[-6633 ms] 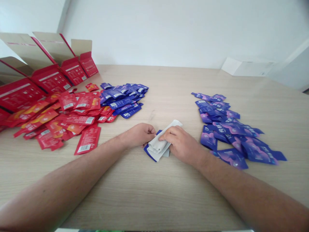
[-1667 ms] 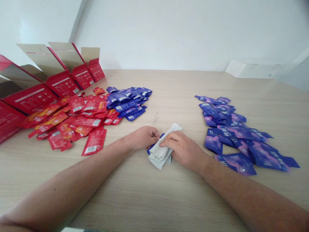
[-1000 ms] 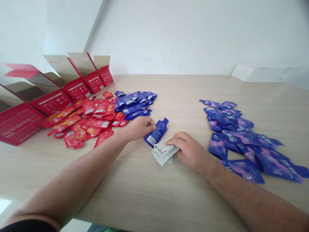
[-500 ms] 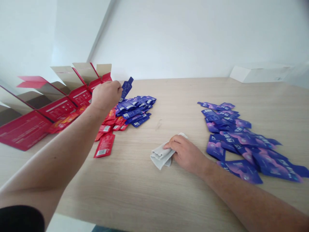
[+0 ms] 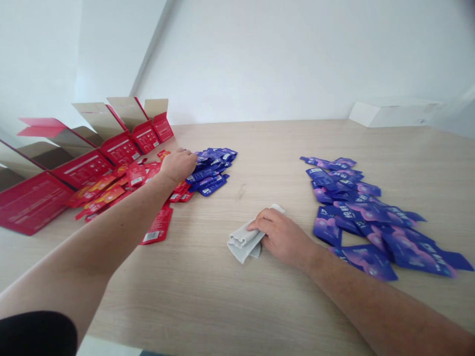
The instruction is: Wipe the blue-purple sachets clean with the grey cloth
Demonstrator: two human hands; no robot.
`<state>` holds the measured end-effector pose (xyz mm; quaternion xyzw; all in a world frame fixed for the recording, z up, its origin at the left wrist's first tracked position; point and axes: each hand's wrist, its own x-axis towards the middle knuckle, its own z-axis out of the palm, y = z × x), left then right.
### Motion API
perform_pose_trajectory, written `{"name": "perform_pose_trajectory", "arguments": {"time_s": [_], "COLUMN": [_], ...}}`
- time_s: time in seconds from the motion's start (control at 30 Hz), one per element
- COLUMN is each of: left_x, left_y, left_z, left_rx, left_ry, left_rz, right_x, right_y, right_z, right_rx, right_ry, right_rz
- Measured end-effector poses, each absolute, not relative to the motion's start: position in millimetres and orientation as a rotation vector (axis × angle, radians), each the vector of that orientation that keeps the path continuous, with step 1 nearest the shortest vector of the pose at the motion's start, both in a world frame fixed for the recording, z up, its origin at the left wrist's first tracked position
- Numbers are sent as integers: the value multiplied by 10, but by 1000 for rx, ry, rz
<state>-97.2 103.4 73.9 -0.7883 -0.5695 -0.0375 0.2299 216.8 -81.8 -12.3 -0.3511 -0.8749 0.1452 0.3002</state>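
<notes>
My left hand [image 5: 178,164] reaches over the left edge of a pile of blue pouches [image 5: 213,170]. Its fingers are bent down around a blue pouch at that edge; the fingertips are mostly hidden. Under and beside the left forearm lie red sachets [image 5: 160,228], some with barcodes showing. My right hand [image 5: 278,232] is closed on a folded white cloth [image 5: 243,242], which rests on the wooden table [image 5: 222,301]. To the right of it, larger purple-blue pouches [image 5: 371,210] overlap in a spread-out heap.
A row of red cardboard boxes [image 5: 85,168] with raised flaps stands along the left side. Orange-red sachets [image 5: 100,190] lie in front of them. A white box [image 5: 393,112] sits at the back right, against the wall [image 5: 278,59].
My left hand has come down with the blue pouch from above the pile to its left edge. My right hand keeps its hold on the cloth. The view has shifted slightly.
</notes>
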Motion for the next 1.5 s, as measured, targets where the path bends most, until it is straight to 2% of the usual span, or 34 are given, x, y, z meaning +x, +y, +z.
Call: {"name": "perform_pose_trajectory", "arguments": {"time_s": [0.3,0.53,0.73,0.97,1.17,1.3,1.5], "left_x": [-841,27,1012,2116,2650,2801,2771], "left_y": [681,316,91,-50,-92,-67,-29], "left_z": [896,802,764,569,391,308,264], "left_rx": [-2120,-2552,-2986,-3059,-3208,-3184,-3259], "left_ry": [-1620,-1557,-1240,-1135,-1456,-1709,-2168], "left_rz": [-415,-546,-219,146,579,685,627], "right_x": [2190,2243,2298,2320,2368,2387,2408], "right_y": [-825,-827,-801,-836,-873,-859,-843], "right_z": [-127,-131,-148,-125,-104,-155,-194], "right_rx": [-941,-953,-942,-1026,-1003,-1013,-956], "right_ry": [-2339,-2401,-2455,-2420,-2267,-2201,-2310], "right_rz": [333,252,180,195,347,370,159]}}
